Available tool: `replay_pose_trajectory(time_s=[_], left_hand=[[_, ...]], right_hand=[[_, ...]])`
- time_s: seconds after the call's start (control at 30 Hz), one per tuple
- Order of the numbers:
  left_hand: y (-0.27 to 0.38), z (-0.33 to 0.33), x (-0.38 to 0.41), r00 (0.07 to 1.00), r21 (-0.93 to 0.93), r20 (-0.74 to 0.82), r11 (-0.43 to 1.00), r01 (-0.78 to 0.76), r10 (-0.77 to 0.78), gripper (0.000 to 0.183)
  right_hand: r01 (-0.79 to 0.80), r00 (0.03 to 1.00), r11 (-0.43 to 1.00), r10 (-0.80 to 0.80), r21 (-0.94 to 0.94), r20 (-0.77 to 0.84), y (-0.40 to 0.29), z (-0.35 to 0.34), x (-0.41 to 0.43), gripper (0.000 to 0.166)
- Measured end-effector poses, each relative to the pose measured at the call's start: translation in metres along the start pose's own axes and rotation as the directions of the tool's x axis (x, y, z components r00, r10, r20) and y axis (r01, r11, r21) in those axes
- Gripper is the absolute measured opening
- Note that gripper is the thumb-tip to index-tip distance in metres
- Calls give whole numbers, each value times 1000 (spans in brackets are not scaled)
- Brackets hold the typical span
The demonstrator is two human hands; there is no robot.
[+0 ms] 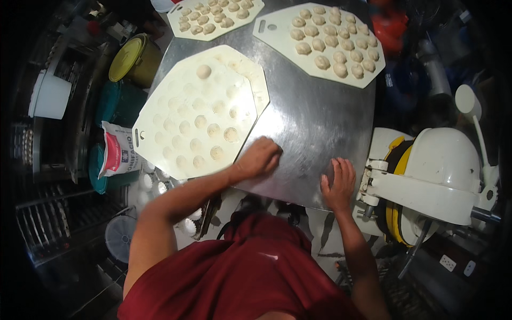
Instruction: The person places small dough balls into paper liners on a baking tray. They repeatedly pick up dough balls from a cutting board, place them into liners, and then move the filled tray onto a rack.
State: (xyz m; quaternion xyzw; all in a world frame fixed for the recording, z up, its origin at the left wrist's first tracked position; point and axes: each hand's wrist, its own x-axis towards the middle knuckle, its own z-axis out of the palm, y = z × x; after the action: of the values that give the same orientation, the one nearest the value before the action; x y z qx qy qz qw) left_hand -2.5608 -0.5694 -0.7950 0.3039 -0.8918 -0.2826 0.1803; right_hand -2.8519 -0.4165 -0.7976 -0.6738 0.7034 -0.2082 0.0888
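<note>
My left hand [262, 157] rests on the steel table [298, 120] with its fingers curled, close to the right edge of a cream octagonal board. Whether it covers anything is not visible. My right hand [340, 180] lies flat at the table's near right edge, holding nothing. The cream board [160, 116] has round ringed hollows, and one smooth dough ball [203, 72] sits near its far end. Another board [262, 86] shows beneath it. Two more boards at the back, one at the right [280, 36] and one at the left [192, 34], carry many lumpy dough pieces [322, 62].
A white machine with a rounded housing [444, 160] stands right of the table. At the left are a yellow-lidded bucket [128, 58], green containers [116, 104], a printed sack [120, 150] and a white tub [52, 96]. Fluted metal molds [162, 188] lie below the table's left edge. A person in red [388, 30] is at the back right.
</note>
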Motion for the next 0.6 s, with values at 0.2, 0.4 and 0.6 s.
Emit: replay_pose_trajectory(time_s=[0.2,0.4,0.6], left_hand=[[19,23,90,972,-34,-206,993,112,-116,9],[40,43,15,984,-94,-167,995,40,-55,9],[3,13,60,986,4,-107,992,130,-129,13]], right_hand=[[-4,1000,1000,4,7,22,-5,1,1,58],[-30,999,1000,30,5,39,-6,1,3,59],[22,999,1000,-22,5,30,-4,8,2,57]])
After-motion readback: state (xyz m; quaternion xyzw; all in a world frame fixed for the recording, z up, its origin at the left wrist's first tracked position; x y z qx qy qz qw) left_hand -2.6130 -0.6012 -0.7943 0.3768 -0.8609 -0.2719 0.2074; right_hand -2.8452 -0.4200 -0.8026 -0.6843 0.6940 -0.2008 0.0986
